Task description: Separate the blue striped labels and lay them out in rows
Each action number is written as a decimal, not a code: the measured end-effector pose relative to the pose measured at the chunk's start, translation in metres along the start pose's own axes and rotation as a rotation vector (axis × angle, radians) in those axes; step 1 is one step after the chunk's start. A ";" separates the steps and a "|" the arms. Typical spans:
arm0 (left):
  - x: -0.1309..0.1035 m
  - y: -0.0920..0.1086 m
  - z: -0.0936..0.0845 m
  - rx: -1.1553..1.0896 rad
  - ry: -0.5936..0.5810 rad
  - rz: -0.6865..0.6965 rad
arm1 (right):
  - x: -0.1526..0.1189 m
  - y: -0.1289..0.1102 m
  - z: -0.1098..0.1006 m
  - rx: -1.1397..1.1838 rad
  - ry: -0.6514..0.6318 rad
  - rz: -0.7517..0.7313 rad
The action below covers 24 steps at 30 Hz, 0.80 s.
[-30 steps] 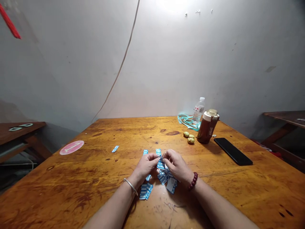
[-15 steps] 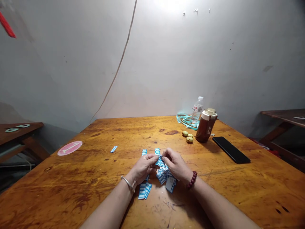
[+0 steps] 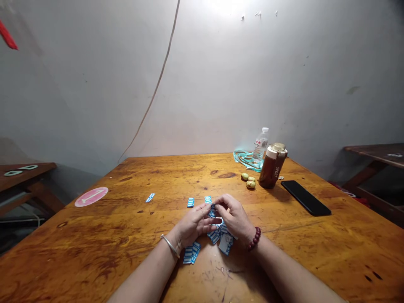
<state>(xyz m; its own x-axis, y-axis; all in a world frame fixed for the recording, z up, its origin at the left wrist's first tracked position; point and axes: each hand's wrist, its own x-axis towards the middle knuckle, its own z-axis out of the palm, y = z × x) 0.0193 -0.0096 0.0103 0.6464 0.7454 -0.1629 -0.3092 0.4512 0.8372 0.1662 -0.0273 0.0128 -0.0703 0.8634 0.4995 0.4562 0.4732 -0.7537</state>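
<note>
My left hand (image 3: 197,221) and my right hand (image 3: 232,216) meet over the middle of the wooden table (image 3: 142,235). Fingertips of both pinch something small and dark that I cannot make out. Blue-and-white slips (image 3: 225,243) lie in a loose pile below my right hand, one with a white face up. Another small group of blue-and-white slips (image 3: 191,253) rests by my left wrist. Beyond my hands are two small stacks, one to the left (image 3: 190,202) and one partly hidden (image 3: 207,199). A single slip (image 3: 150,197) lies farther left.
On the right stand a brown bottle (image 3: 273,166) and a clear water bottle (image 3: 260,145) beside turquoise straps (image 3: 244,159). Several yellowish round items (image 3: 251,184) and a black phone (image 3: 305,198) lie nearby. A pink oval sticker (image 3: 91,197) is at left.
My left hand has turned, its lower fingers now stretched out below the pinch. The left stack beyond it shows more fully. My right hand has hardly moved.
</note>
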 end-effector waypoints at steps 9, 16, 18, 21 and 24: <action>0.004 -0.002 -0.011 -0.052 0.057 -0.034 | -0.003 0.004 0.006 0.141 -0.075 0.026; 0.004 -0.002 -0.011 -0.054 0.055 -0.046 | -0.004 0.002 0.003 -0.029 -0.090 -0.079; 0.004 -0.002 -0.011 -0.034 0.048 -0.034 | -0.004 0.000 0.002 -0.036 -0.080 -0.050; 0.005 -0.003 -0.009 0.045 0.071 0.006 | -0.004 0.000 0.002 -0.033 -0.062 -0.012; 0.007 -0.005 -0.006 0.240 0.111 0.109 | -0.004 0.001 0.002 -0.030 -0.039 0.004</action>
<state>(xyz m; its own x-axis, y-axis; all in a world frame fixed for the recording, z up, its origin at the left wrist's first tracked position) 0.0215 -0.0040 0.0016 0.5336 0.8385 -0.1104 -0.1903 0.2462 0.9504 0.1653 -0.0303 0.0093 -0.1025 0.8715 0.4795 0.4831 0.4650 -0.7419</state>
